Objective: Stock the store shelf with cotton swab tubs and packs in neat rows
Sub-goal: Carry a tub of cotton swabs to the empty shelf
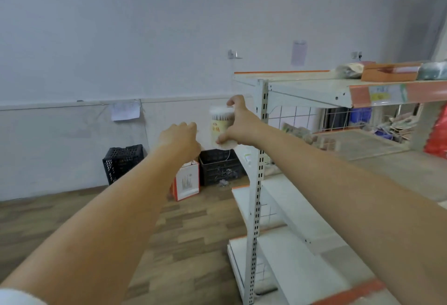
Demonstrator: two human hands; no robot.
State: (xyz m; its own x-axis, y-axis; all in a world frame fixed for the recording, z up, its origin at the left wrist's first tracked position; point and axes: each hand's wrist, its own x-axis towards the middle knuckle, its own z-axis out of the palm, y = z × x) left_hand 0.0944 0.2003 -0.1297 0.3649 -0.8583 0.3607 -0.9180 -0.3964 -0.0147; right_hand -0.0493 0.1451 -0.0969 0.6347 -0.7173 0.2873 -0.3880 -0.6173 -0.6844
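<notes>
A clear round cotton swab tub (220, 124) with a yellow label is held up in the air, left of the shelf unit. My right hand (238, 120) grips it, a finger over the lid and the thumb under the base. My left hand (180, 139) hovers just left of the tub with curled fingers; whether it pinches anything is hidden. The white shelf unit (312, 88) with orange edge strips stands to the right, its perforated upright post (262, 135) close behind my right wrist.
Two black plastic crates (123, 163) and a white-and-red paper bag (187, 182) stand on the wood floor by the wall. The top shelf carries an orange box (389, 72) and bagged goods. Lower white shelves (297, 210) run right and down. Clutter lies behind the wire back panel.
</notes>
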